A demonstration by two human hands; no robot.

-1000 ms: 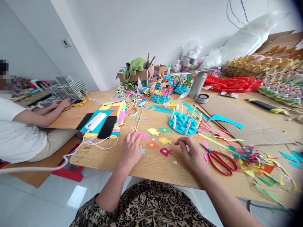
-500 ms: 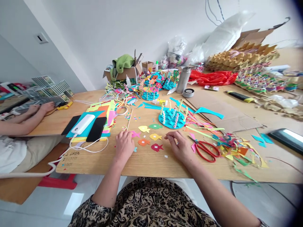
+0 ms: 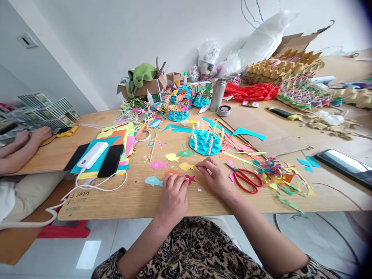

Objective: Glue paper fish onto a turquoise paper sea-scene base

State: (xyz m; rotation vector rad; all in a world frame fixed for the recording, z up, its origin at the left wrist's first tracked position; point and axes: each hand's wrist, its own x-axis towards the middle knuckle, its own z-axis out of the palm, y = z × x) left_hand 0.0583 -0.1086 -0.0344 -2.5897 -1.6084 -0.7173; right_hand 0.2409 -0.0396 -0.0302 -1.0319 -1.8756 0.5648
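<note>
My left hand lies palm down on the table, fingers stretched out. It partly covers an orange paper fish and a red paper fish. My right hand has its fingertips pressed together beside the tail of a yellow paper fish; anything between them is too small to make out. Around them lie a pink fish, a light-blue fish, a green fish and a second yellow fish. Small white squares sit on several fish, and one loose white square lies near my right hand.
Red-handled scissors and paper scraps lie right. A blue base with twisted posts stands behind the fish. Phone, white power bank and cable are left. A metal flask stands behind. Another person's hands are far left.
My left hand has moved right from the pink fish onto the orange and red ones, uncovering the pink and light-blue fish. My right fingertips have drawn together near the yellow tail. The view has shifted.
</note>
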